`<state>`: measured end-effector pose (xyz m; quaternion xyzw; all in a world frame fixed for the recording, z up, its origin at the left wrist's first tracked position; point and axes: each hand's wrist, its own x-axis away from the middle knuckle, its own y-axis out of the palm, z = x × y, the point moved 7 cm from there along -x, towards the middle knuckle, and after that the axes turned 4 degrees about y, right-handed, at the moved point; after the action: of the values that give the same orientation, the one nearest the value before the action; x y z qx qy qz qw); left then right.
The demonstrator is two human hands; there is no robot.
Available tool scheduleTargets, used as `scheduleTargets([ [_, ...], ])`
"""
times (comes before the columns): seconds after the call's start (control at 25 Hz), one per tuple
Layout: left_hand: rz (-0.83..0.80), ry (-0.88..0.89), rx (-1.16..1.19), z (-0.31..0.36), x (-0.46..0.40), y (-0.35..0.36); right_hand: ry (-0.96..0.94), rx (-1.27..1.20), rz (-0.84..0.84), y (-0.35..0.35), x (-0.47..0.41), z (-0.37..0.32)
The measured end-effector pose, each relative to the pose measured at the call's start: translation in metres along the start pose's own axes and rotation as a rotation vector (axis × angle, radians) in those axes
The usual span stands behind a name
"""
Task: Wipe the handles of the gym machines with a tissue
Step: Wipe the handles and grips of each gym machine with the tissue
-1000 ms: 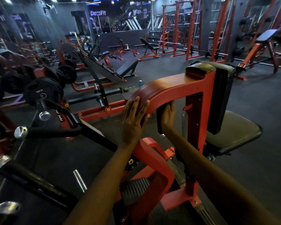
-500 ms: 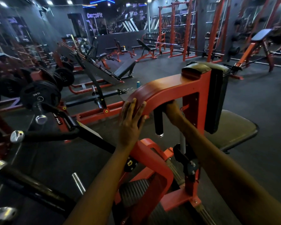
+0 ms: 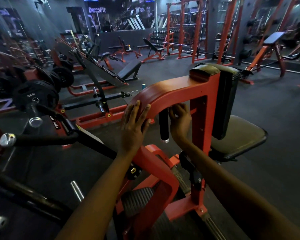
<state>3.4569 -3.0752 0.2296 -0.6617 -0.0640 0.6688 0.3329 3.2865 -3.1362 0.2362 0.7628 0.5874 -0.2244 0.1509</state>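
Bracing my left hand (image 3: 134, 121), fingers spread flat, on the red frame (image 3: 171, 91) to steady myself, I kept my right hand (image 3: 179, 116) curled just beside the black handle (image 3: 163, 125), pinching something small and pale, seemingly the tissue (image 3: 176, 115).

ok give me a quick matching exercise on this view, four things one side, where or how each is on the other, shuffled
Things:
1. left hand
2. right hand
3. black handle
4. seat pad

States:
A. hangs down under the red arch, chrome cap at its bottom end
B. flat on the curved red frame
C. right of the red upright, nothing on it
D. fingers curled beside the handle's top

Pairs: 1-B, 2-D, 3-A, 4-C
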Motion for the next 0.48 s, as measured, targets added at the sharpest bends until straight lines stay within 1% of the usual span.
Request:
scheduleTargets([
  [0.04,-0.002,-0.007,0.001,0.001,0.002,0.000,0.023,-0.048,-0.005,0.005,0.004,0.006],
  [0.08,-0.004,-0.008,0.002,0.002,0.005,0.001,0.047,-0.033,-0.030,0.007,0.013,0.019],
  [0.16,-0.010,-0.001,0.003,0.003,0.009,0.001,0.014,0.106,-0.101,0.005,0.034,0.042],
  [0.2,-0.010,0.003,0.003,0.003,0.008,0.001,-0.006,0.142,-0.102,0.001,0.038,0.046],
  [0.28,-0.011,0.007,0.002,0.003,0.005,0.001,0.000,0.116,-0.010,-0.003,0.025,0.029],
  [0.32,-0.010,0.009,-0.002,0.002,0.003,0.001,-0.016,0.064,0.028,-0.001,0.017,0.011],
  [0.36,-0.012,0.008,-0.001,0.000,0.001,0.001,-0.070,0.053,0.039,0.005,0.013,-0.004],
  [0.4,-0.017,0.000,0.004,-0.001,0.000,0.002,-0.113,0.061,-0.021,0.014,0.012,-0.001],
  [0.44,-0.022,-0.008,0.011,-0.001,0.001,0.003,-0.110,0.097,-0.123,0.023,0.016,0.018],
  [0.48,-0.025,-0.015,0.021,0.000,0.004,0.003,-0.033,0.161,-0.244,0.029,0.025,0.038],
])
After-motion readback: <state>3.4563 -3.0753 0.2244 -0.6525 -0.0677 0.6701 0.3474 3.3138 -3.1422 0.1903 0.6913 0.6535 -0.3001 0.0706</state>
